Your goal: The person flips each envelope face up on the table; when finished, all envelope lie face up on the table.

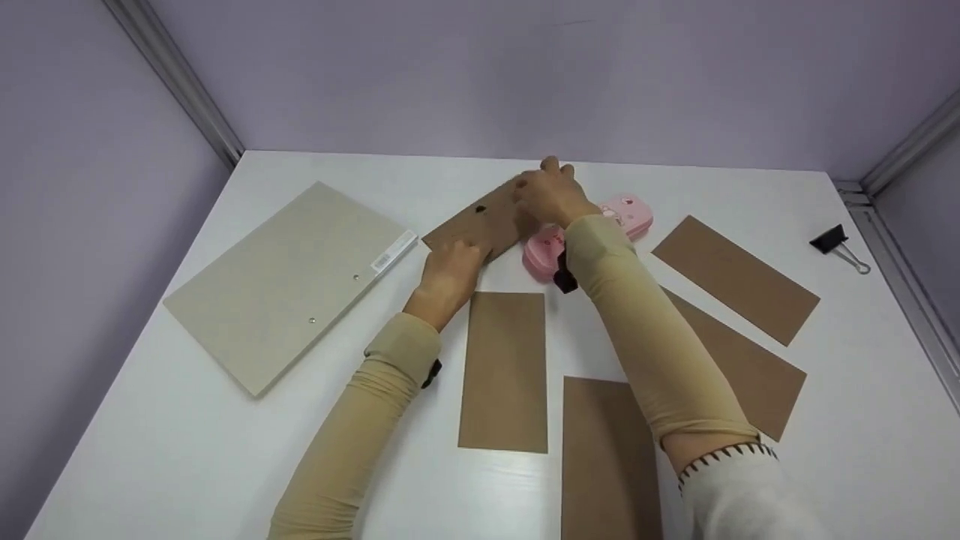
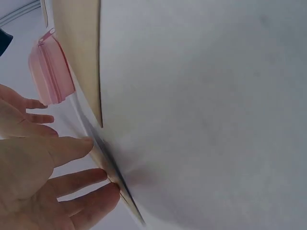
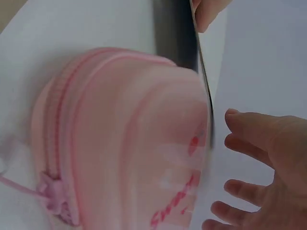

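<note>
In the head view, a brown card [image 1: 484,214] with a small dark spot lies tilted between both hands, raised at the pink zip case [image 1: 628,215]. My left hand [image 1: 452,271] grips the card's near edge; the left wrist view shows its thumb and fingertips at that edge. Over the card's far right end is my right hand [image 1: 553,193]. In the right wrist view, that hand's fingers [image 3: 247,191] are spread loosely beside the card, apparently apart from it. The case's rounded end and zip stand close to the card there.
Several brown cards lie on the white table, including one below the left hand [image 1: 506,371] and one at the right [image 1: 739,277]. A beige-grey board [image 1: 292,277] with a label lies at the left. Near the right edge sits a black binder clip [image 1: 834,241].
</note>
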`<state>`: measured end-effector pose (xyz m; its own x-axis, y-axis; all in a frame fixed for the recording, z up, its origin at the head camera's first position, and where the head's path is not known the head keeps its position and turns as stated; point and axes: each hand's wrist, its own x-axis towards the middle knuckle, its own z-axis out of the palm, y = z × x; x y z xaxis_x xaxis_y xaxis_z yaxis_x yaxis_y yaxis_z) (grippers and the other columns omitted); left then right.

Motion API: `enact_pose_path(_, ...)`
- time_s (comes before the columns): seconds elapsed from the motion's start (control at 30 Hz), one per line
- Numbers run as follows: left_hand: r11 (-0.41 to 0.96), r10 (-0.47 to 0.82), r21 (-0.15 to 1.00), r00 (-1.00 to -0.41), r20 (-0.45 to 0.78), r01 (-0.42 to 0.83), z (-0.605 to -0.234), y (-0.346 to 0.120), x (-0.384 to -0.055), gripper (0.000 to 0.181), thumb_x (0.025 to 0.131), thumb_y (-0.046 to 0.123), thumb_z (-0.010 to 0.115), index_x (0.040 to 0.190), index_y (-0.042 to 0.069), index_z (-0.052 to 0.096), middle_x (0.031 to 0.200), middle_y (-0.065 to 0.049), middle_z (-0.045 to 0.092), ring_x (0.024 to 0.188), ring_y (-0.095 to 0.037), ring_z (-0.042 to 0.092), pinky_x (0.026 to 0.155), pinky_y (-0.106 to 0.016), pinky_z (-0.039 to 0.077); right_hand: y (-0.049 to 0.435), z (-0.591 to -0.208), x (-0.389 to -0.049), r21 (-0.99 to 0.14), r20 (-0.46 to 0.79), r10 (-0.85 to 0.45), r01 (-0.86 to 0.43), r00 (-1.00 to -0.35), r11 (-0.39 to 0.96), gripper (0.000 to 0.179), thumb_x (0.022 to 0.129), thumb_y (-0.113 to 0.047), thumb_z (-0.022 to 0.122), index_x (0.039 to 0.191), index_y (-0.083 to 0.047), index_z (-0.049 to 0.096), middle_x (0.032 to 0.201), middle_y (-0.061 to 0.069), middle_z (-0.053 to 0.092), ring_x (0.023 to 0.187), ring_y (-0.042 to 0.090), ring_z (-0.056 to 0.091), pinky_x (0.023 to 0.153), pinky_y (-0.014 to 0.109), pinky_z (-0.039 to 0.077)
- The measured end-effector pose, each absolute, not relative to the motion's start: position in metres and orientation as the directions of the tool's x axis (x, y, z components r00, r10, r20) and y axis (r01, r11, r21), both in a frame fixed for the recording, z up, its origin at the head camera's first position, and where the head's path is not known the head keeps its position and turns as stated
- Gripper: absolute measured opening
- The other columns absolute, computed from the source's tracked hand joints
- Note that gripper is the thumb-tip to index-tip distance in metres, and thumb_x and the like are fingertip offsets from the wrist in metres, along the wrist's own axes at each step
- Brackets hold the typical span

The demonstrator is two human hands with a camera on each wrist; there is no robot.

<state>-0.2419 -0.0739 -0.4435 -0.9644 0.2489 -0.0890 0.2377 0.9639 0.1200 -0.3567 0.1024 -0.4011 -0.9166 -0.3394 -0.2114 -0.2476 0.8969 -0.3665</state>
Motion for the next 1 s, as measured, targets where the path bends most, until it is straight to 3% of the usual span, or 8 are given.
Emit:
enact_pose_path(0.07,0.966,0.243,0.132,-0.957,-0.156,0.224,-0.447,-0.072,-0.243,0.033,0.106,0.003,0.057,0.139,0.004,0.064,0.140,-0.019,0.064,0.131,-0.038,0.062,0.099,-0.051,0.060,0.104,-0.402,-0.354,-0.327,-0.246,-0.325,-0.238,-0.913,0.915,0.051,0.106,-0.027,0.055,0.155,-0.013,0.054,0.162,0.027,0.032,0.145,0.048,0.034,0.116,0.060,0.044)
enact_pose_path(0.17,0.965,0.241,0.157,-0.949,-0.205,0.211,-0.449,-0.072,-0.243,0.037,0.110,0.010,0.053,0.146,0.006,0.060,0.150,-0.017,0.056,0.140,-0.038,0.054,0.104,-0.053,0.057,0.105,-0.393,-0.348,-0.325,-0.286,-0.319,-0.222,-0.904,0.919,0.062,0.100,-0.029,0.063,0.158,-0.014,0.048,0.163,0.023,0.033,0.148,0.045,0.034,0.120,0.060,0.041)
enact_pose_path(0.33,0.944,0.253,0.253,-0.956,-0.147,0.211,-0.440,-0.080,-0.239,0.036,0.110,0.021,0.055,0.143,0.008,0.062,0.149,-0.017,0.056,0.139,-0.037,0.055,0.107,-0.054,0.055,0.104,-0.357,-0.320,-0.375,-0.187,-0.423,-0.334,-0.887,0.865,0.067,0.102,-0.028,0.068,0.161,-0.013,0.041,0.163,0.019,0.041,0.151,0.039,0.042,0.125,0.055,0.038)
enact_pose_path(0.5,0.896,0.320,0.347,-0.945,-0.073,0.277,-0.423,-0.090,-0.218,0.046,0.104,0.028,0.067,0.146,0.009,0.060,0.144,-0.015,0.063,0.136,-0.036,0.060,0.107,-0.055,0.054,0.114,-0.345,-0.259,-0.418,-0.083,-0.533,-0.456,-0.842,0.786,0.069,0.103,-0.027,0.068,0.163,-0.019,0.036,0.162,0.018,0.048,0.144,0.039,0.053,0.119,0.057,0.045)
enact_pose_path(0.63,0.855,0.418,0.405,-0.893,-0.166,0.325,-0.425,-0.100,-0.195,0.073,0.098,0.034,0.075,0.160,0.014,0.042,0.158,-0.015,0.054,0.147,-0.036,0.050,0.117,-0.058,0.046,0.128,-0.373,-0.195,-0.384,-0.128,-0.589,-0.508,-0.798,0.771,0.082,0.099,-0.033,0.074,0.166,-0.022,0.029,0.159,0.017,0.049,0.138,0.040,0.057,0.111,0.059,0.051)
enact_pose_path(0.8,0.848,0.478,0.395,-0.832,-0.281,0.354,-0.436,-0.104,-0.186,0.088,0.099,0.041,0.074,0.166,0.009,0.028,0.170,-0.017,0.036,0.160,-0.035,0.032,0.130,-0.053,0.029,0.125,-0.418,-0.116,-0.218,-0.175,-0.723,-0.690,-0.668,0.690,0.091,0.095,-0.055,0.072,0.165,-0.014,0.030,0.164,0.019,0.040,0.146,0.048,0.046,0.113,0.063,0.048)
enact_pose_path(0.9,0.861,0.467,0.363,-0.835,-0.291,0.355,-0.436,-0.103,-0.189,0.085,0.101,0.042,0.071,0.166,0.008,0.028,0.170,-0.017,0.036,0.159,-0.036,0.033,0.130,-0.054,0.029,0.117,-0.434,-0.088,-0.101,-0.197,-0.806,-0.807,-0.558,0.582,0.092,0.097,-0.063,0.064,0.166,-0.012,0.028,0.170,0.020,0.030,0.154,0.050,0.036,0.116,0.066,0.043)
enact_pose_path(1.0,0.869,0.463,0.333,-0.838,-0.289,0.365,-0.436,-0.099,-0.193,0.082,0.101,0.042,0.070,0.165,0.009,0.032,0.166,-0.016,0.041,0.155,-0.037,0.038,0.126,-0.057,0.035,0.110,-0.441,-0.077,-0.016,-0.214,-0.843,-0.861,-0.493,0.508,0.085,0.102,-0.059,0.058,0.167,-0.015,0.025,0.173,0.015,0.027,0.157,0.045,0.033,0.113,0.064,0.047)
